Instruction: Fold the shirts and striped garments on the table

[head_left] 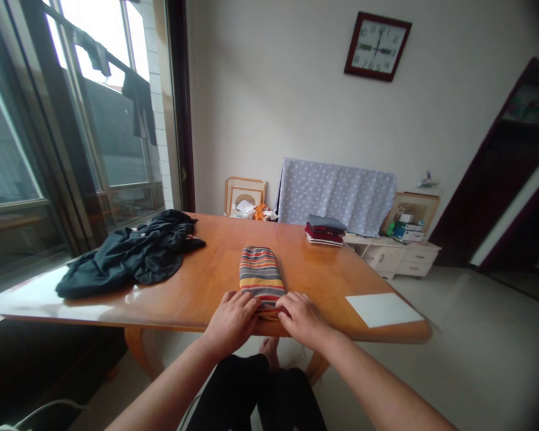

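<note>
You are seated at a wooden table (215,251) in a room with a window on your left. A polka-dot cloth (336,196) hangs over the table's far side, beside a white drawer cabinet (395,258). A crumpled black garment (130,257) lies at the table's left, well apart from your hands. A stack of folded clothes (326,230) sits near the far edge, and a white sheet (381,310) lies at the near right corner. The striped folded garment (261,278) lies lengthwise at the table's near edge, centred before you. Your left hand (231,322) and right hand (303,320) meet at its near end, one on each side, fingers (291,305) closed on the fabric, grasping it.
</note>
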A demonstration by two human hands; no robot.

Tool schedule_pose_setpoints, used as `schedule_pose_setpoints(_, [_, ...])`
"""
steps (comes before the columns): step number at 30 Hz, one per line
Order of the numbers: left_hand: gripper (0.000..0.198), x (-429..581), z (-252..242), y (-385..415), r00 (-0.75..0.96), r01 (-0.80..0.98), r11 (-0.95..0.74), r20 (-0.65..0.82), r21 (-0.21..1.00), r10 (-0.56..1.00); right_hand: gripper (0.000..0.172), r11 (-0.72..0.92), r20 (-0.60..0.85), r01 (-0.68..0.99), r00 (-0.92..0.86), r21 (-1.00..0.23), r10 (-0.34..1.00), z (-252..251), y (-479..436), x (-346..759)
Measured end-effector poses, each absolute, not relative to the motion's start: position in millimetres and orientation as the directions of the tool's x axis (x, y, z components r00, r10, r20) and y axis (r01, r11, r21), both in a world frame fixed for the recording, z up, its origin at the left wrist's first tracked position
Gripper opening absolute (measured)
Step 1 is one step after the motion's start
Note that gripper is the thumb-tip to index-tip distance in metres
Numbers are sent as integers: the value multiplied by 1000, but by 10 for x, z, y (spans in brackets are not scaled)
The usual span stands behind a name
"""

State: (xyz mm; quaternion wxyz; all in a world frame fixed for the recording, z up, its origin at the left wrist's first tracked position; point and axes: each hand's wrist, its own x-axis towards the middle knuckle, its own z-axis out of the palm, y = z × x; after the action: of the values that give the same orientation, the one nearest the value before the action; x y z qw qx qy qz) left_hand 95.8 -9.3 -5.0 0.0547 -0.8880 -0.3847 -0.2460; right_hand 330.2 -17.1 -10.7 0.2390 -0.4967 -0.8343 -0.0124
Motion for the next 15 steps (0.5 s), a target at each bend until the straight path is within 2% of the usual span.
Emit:
schedule_pose_setpoints(5, [15, 953, -43, -71, 581, 706, -700, 478, 109, 659, 10, 536, 371, 840, -472, -85, 800, -84, -221, 3257])
schedule_pose_setpoints(8, [16, 952, -34, -75, 583, 701, -704, 479, 112, 657, 11, 525, 384, 849, -468, -53, 796, -107, -172, 3228])
schedule_pose_setpoints(9, [18, 949, -32, -80, 587, 697, -709, 481, 110, 651, 12, 520, 392, 852, -459, -60, 797, -115, -144, 3224])
schedule_pose_setpoints(12, [44, 941, -25, -92, 594, 681, -725, 504, 99, 627, 13, 506, 409, 851, -415, -142, 813, -120, -54, 3237])
schedule_pose_setpoints(13, [46, 940, -24, -90, 591, 683, -725, 513, 93, 623, 13, 500, 408, 848, -399, -177, 821, -110, -34, 3247])
schedule_pose_setpoints(15, [33, 942, -21, -69, 580, 696, -714, 523, 81, 625, 14, 483, 403, 847, -372, -223, 836, -78, -27, 3265])
